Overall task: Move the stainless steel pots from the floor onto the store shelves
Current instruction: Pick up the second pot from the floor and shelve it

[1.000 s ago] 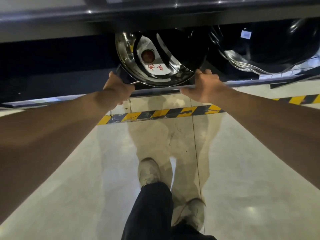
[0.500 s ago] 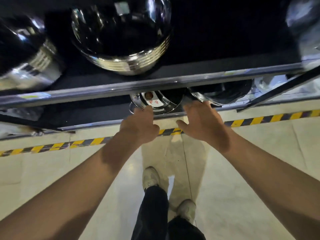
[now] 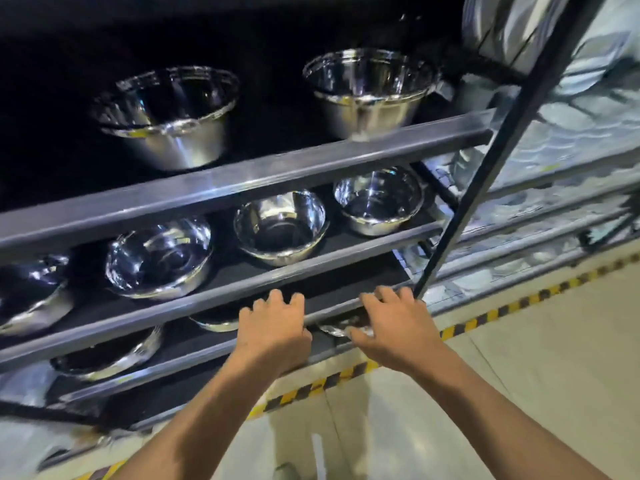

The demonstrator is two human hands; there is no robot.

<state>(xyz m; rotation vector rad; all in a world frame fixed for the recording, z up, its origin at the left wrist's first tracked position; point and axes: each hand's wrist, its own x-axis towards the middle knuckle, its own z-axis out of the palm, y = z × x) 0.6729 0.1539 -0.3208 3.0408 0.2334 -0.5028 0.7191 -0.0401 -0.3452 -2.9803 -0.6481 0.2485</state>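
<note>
- Fingers of both hands are spread and loosely curled, gripping nothing; the left hand (image 3: 273, 336) and right hand (image 3: 393, 329) hover side by side in front of the low shelves, palms down.
- Behind the hands, on the bottom shelf (image 3: 194, 351), sits a shiny steel pot (image 3: 341, 327); only a sliver of its rim shows between the two hands.
- That pot lies just beyond the fingertips, slightly nearer the right hand, whose thumb is close to the rim; whether it touches is unclear.
- Being round, the pot has no long axis to line up with; its rim appears to run level with the shelf edge.
- Judgement: the pot already rests on the shelf, so the hands look set to leave it or nudge it deeper.
- More steel bowls fill the rack: a second one (image 3: 104, 355) to the left on the same shelf, three (image 3: 280, 226) on the middle shelf, and two deeper pots (image 3: 166, 116) on the top shelf.
- Each shelf is dark with a grey metal front rail.
- Below lies a pale polished floor (image 3: 519, 393), with yellow and black hazard tape (image 3: 519, 303) running along the foot of the rack.
- Motion blur softens the whole view.
</note>
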